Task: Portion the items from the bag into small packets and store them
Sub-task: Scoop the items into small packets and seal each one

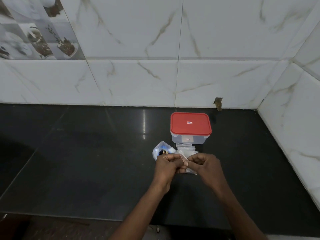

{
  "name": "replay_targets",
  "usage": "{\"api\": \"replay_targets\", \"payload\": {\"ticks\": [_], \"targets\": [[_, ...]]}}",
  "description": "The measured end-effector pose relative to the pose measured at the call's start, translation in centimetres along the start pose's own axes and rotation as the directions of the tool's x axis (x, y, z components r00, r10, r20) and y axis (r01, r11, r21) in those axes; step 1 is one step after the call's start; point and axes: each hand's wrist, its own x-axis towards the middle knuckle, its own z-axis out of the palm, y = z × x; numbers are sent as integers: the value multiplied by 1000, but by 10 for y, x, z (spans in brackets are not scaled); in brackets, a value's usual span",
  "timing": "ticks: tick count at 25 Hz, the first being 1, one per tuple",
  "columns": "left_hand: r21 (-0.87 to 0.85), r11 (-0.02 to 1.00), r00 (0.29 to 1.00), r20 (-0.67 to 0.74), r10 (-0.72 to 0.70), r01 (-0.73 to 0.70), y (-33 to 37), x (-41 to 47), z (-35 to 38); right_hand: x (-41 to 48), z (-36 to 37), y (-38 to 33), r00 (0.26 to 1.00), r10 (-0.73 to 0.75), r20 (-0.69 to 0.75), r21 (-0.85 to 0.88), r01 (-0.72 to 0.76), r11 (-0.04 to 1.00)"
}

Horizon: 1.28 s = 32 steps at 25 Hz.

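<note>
**Small packet held at its mouth, ahead of filling**

A small clear packet is held between both hands just above the black counter. It is pinched by the left hand and the right hand, thumbs and forefingers pressed onto the film from opposite sides; the remaining fingers are curled in. The grip is judged to be placed at the packet's mouth so that the two layers can be pulled apart. Whether the mouth is already parted cannot be told, as the film is clear and partly hidden by the fingers.

The source bag lies on the counter just beyond the left hand, with blue and dark items visible inside. It is probably kept there so its contents are within short reach. A stack of spare packets lies just beside it, directly in front of the storage container. The container's red lid is closed, so storing is judged not to be under way.

Step in hand, by judgement: opening one packet to receive a portion. Risk noted: the thin film may slip or cling.
</note>
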Motion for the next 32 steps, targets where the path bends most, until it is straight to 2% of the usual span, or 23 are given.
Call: {"api": "replay_targets", "payload": {"ticks": [3, 5, 8, 10, 11, 13, 16, 18, 20, 23, 26, 27, 29, 30, 32], "targets": [[163, 987, 1000, -8, 11, -10, -2, 0, -15, 3, 6, 0, 998, 55, -21, -21, -55, 998], [359, 933, 997, -70, 44, -16, 0, 1, -21, 7, 10, 0, 995, 63, -78, -92, -70, 993], [656, 751, 984, -73, 163, -76, 6, -1, -21, 13, 26, -4, 988, -101, -118, -331, 57, 942], [733, 671, 976, -44, 212, -113, 9, 1, -23, 18, 36, -10, 978, -180, -103, -463, 113, 879], [750, 650, 971, -47, 233, -119, 13, 1, -26, 21, 39, -13, 981, -170, -89, -461, 111, 881], [742, 650, 965, -17, 262, -163, 12, 3, -40, 29, 42, -22, 996, -64, -56, -319, 43, 947], [729, 630, 959, 140, 246, -268, -5, 6, -63, 39, 42, -28, 999, 40, 3, -173, -39, 984], [727, 624, 943, 100, 316, -286, -23, 12, -68, 43, 48, -30, 997, 59, 59, -148, -50, 988], [694, 665, 929, 14, 371, -276, -30, 18, -67, 45, 55, -29, 992, 87, 95, -132, -74, 989], [680, 683, 930, -5, 368, -266, -29, 24, -67, 46, 63, -25, 984, 92, 150, -160, -67, 985], [658, 704, 913, -61, 404, -268, -31, 26, -73, 54, 61, -16, 988, 65, 142, -87, -53, 995], [609, 745, 904, -104, 416, -272, -33, 26, -76, 60, 55, -10, 996, 43, 74, -98, -35, 995], [521, 813, 897, -182, 404, -260, -41, 27, -86, 72, 42, 8, 996, 3, -85, -233, -23, 972], [500, 831, 897, -210, 390, -244, -46, 28, -91, 76, 37, 18, 993, 5, -116, -312, -41, 949], [478, 848, 901, -226, 371, -229, -55, 31, -98, 76, 38, 35, 995, 50, -88, -466, -86, 880]]}}
